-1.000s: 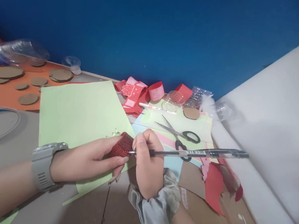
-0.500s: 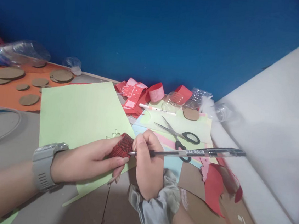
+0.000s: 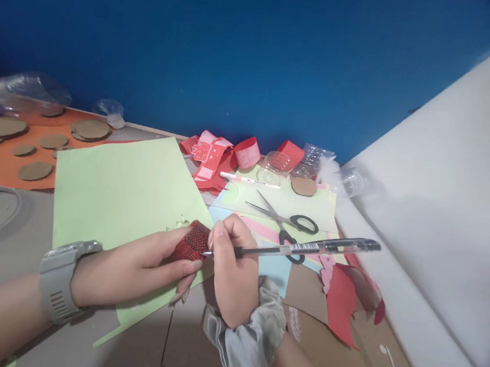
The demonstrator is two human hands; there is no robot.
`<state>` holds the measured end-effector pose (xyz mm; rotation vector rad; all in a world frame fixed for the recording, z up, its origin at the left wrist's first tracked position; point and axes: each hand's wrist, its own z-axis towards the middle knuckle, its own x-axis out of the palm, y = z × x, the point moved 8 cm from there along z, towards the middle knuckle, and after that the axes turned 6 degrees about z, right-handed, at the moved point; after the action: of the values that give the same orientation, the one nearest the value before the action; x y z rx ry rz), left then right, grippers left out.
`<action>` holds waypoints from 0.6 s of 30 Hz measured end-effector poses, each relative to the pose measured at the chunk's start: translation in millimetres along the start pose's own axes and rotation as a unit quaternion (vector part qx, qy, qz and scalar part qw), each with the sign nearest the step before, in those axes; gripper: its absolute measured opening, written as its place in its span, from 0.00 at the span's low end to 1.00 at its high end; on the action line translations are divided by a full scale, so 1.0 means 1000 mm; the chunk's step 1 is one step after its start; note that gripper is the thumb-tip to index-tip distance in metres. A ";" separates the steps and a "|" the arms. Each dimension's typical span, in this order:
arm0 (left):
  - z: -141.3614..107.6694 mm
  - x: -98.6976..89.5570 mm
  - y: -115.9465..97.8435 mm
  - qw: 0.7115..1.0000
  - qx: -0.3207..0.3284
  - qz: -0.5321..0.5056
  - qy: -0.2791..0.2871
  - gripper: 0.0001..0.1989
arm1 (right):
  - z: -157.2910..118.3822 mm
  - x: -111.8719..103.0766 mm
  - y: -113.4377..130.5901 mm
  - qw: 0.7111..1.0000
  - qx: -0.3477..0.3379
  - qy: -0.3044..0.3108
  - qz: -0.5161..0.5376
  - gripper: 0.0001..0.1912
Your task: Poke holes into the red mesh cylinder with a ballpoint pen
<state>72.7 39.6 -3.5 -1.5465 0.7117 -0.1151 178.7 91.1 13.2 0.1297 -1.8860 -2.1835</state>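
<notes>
A small red-and-black patterned piece [image 3: 192, 241], curved like a band, is gripped between the thumb and fingers of my left hand [image 3: 144, 269]. My right hand [image 3: 235, 273] holds a clear pen with dark ink [image 3: 308, 247], its tip touching or very near the right side of the patterned piece. Both hands are close together over the lower right edge of a light green sheet [image 3: 126, 188]. Small green scraps [image 3: 179, 222] lie beside the patterned piece. A grey watch is on my left wrist and a grey scrunchie on my right.
Open scissors [image 3: 283, 217] and a white marker [image 3: 249, 180] lie on coloured papers behind my right hand. Red paper loops [image 3: 247, 152] stand at the wall. Cardboard discs [image 3: 35, 171] lie on orange paper at left, near a plastic bottle [image 3: 27, 93]. Red scraps and cardboard [image 3: 336, 356] are at right.
The whole view has shifted slightly, so most things appear a little further left. Both hands keep their holds, and the pen tip stays at the patterned piece.
</notes>
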 end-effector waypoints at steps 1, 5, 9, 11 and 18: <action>0.000 0.000 0.000 1.000 -0.001 -0.003 0.001 0.14 | 0.000 0.000 0.000 1.000 0.002 -0.002 0.001 0.16; 0.001 0.000 -0.001 1.000 -0.001 -0.005 0.005 0.14 | 0.000 0.001 0.001 1.000 0.008 0.004 0.002 0.17; -0.001 0.000 0.000 1.000 -0.007 -0.008 0.005 0.14 | -0.001 0.001 0.000 1.000 0.015 0.008 0.008 0.17; -0.001 0.001 0.000 1.000 -0.005 -0.009 0.004 0.13 | -0.001 0.002 -0.002 1.000 0.020 0.013 0.010 0.17; 0.002 0.001 -0.001 1.000 -0.004 -0.021 0.008 0.13 | -0.002 0.002 -0.006 0.999 0.028 0.015 0.008 0.17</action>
<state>74.6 40.5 -2.9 -1.5693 0.6931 -0.1565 176.7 89.2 7.4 0.1554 -1.9260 -2.1079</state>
